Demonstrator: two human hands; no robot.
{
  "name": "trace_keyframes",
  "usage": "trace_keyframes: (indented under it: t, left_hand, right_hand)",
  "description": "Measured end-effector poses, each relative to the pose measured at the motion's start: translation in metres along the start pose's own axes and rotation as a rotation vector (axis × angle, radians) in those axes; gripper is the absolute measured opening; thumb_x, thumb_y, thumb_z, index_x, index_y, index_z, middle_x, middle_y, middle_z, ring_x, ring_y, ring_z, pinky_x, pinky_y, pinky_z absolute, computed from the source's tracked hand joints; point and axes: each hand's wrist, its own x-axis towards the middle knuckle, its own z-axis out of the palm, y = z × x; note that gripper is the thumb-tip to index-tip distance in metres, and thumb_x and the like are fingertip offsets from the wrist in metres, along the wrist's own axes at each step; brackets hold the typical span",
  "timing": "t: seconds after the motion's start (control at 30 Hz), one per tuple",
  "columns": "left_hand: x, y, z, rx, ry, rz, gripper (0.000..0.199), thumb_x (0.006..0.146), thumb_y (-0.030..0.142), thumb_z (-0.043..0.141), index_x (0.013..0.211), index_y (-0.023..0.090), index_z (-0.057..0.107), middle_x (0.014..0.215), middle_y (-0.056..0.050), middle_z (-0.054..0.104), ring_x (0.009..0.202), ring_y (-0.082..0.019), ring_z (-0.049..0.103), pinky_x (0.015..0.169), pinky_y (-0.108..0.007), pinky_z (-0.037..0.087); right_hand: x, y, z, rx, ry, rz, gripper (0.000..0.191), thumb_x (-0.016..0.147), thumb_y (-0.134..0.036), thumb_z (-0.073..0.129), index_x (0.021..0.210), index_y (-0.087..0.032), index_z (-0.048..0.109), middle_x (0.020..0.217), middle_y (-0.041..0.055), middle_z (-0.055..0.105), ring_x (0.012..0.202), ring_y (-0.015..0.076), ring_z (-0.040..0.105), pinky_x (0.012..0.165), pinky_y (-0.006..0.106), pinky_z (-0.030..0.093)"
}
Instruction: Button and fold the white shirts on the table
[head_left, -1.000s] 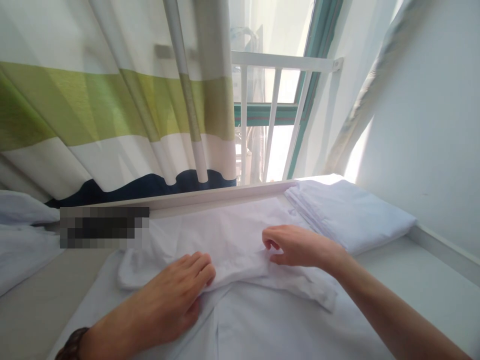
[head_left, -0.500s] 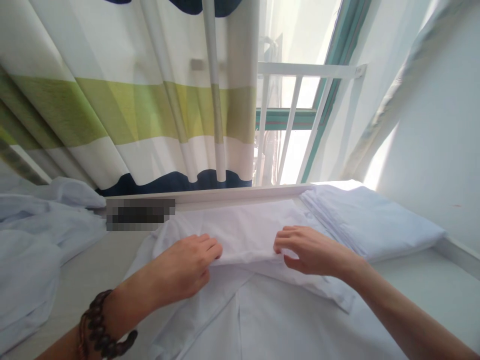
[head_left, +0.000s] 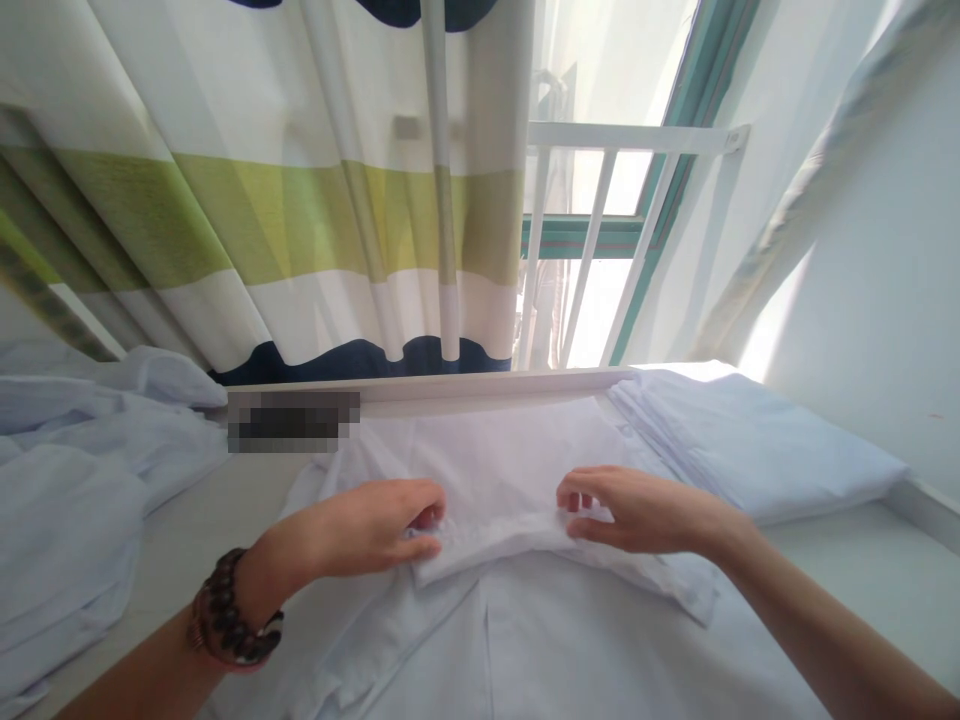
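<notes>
A white garment (head_left: 495,460) lies spread in front of me, its upper part folded over toward me. A seam runs down its lower part (head_left: 517,640). My left hand (head_left: 367,525), with a dark beaded bracelet at the wrist, grips the left of the folded layer with curled fingers, thumb below. On the right, my right hand (head_left: 637,510) holds the same layer near its lower edge between bent fingers and thumb. A sleeve-like piece (head_left: 682,585) sticks out under my right hand.
A folded white cloth (head_left: 780,440) lies at the right, by the wall. Crumpled white fabric (head_left: 67,500) is heaped at the left. A blurred-out dark object (head_left: 292,422) sits at the back edge. Beyond hang a striped curtain (head_left: 337,220) and a white railing (head_left: 630,138).
The folded edge has come down toward me. My left hand has turned so that its thumb shows below the fingers; my right hand has moved slightly nearer. The view has shifted a little left.
</notes>
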Motion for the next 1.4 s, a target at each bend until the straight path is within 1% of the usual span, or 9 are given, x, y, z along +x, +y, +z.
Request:
trace_keyframes:
  t: [0.17,0.33,0.43,0.63,0.97,1.03,1.17,1.3,1.4]
  left_hand:
    - [0.006,-0.01,-0.003,-0.094,-0.105,0.088,0.011,0.084,0.026,0.051,0.081,0.018,0.058,0.084,-0.001,0.062,0.077,-0.017,0.056,0.068,-0.026,0.041]
    - [0.007,-0.01,-0.004,-0.185,-0.135,0.053,0.019,0.084,0.037,0.054,0.088,0.018,0.058,0.086,-0.001,0.061,0.077,-0.017,0.055,0.068,-0.025,0.041]
    - [0.008,-0.008,-0.003,-0.184,-0.141,0.058,0.017,0.079,0.034,0.06,0.083,0.018,0.056,0.087,0.0,0.059,0.079,-0.016,0.053,0.069,-0.024,0.04]
    - [0.006,-0.016,-0.007,-0.161,-0.147,0.1,0.021,0.088,0.037,0.047,0.082,0.018,0.051,0.083,0.0,0.055,0.074,-0.015,0.049,0.066,-0.024,0.039]
    - [0.006,-0.01,0.003,0.084,0.023,0.04,0.011,0.084,0.026,0.055,0.079,0.017,0.057,0.085,-0.002,0.059,0.074,-0.016,0.055,0.067,-0.027,0.041]
    - [0.004,-0.002,0.004,0.142,0.086,0.109,0.005,0.083,0.016,0.056,0.085,0.018,0.059,0.092,-0.003,0.06,0.083,-0.018,0.057,0.074,-0.028,0.043]
    - [0.005,0.012,0.01,0.179,0.201,0.331,0.027,0.083,0.002,0.047,0.095,0.021,0.062,0.097,-0.003,0.06,0.091,-0.017,0.056,0.082,-0.027,0.043]
    - [0.015,0.02,0.024,0.15,0.33,0.45,0.02,0.093,0.01,0.042,0.097,0.018,0.06,0.102,-0.005,0.06,0.093,-0.018,0.053,0.087,-0.029,0.042]
    - [0.02,0.02,0.032,0.138,0.341,0.472,0.019,0.097,0.017,0.04,0.1,0.018,0.059,0.106,-0.006,0.059,0.097,-0.018,0.052,0.093,-0.031,0.041]
  right_hand:
    - [0.012,0.011,0.005,0.143,-0.012,-0.035,0.019,0.084,-0.036,0.057,0.089,-0.019,0.062,0.091,0.0051,0.064,0.082,0.0189,0.056,0.074,0.031,0.044]
    - [0.021,0.022,0.013,0.326,-0.06,0.0,0.011,0.083,-0.028,0.057,0.082,-0.017,0.056,0.075,-0.0002,0.057,0.066,0.0122,0.048,0.06,0.024,0.039]
    - [0.021,0.027,0.014,0.371,-0.059,-0.06,0.012,0.086,-0.029,0.053,0.081,-0.018,0.052,0.072,-0.0023,0.053,0.064,0.0107,0.044,0.058,0.023,0.036]
    - [0.02,0.032,0.014,0.423,-0.087,-0.062,0.015,0.086,-0.032,0.055,0.084,-0.017,0.054,0.074,-0.0019,0.053,0.066,0.0109,0.044,0.06,0.022,0.037]
    - [0.021,0.022,0.019,0.324,0.006,-0.018,0.005,0.083,-0.022,0.054,0.083,-0.017,0.056,0.074,-0.0014,0.053,0.065,0.0115,0.045,0.06,0.023,0.039]
    - [0.022,0.022,0.021,0.288,0.033,-0.036,0.002,0.082,-0.02,0.055,0.081,-0.018,0.054,0.074,-0.0018,0.052,0.066,0.0114,0.044,0.06,0.023,0.039]
    - [0.023,0.023,0.023,0.209,0.083,-0.123,0.005,0.083,-0.017,0.052,0.078,-0.018,0.052,0.076,-0.0017,0.05,0.066,0.0112,0.044,0.062,0.023,0.039]
    - [0.02,0.016,0.023,0.155,0.103,-0.151,0.009,0.087,-0.018,0.048,0.082,-0.018,0.055,0.081,0.001,0.054,0.069,0.0125,0.047,0.066,0.025,0.042]
    - [0.018,0.001,0.023,0.118,0.193,-0.156,0.009,0.09,-0.024,0.049,0.085,-0.019,0.055,0.083,0.002,0.056,0.073,0.0143,0.05,0.069,0.027,0.043]
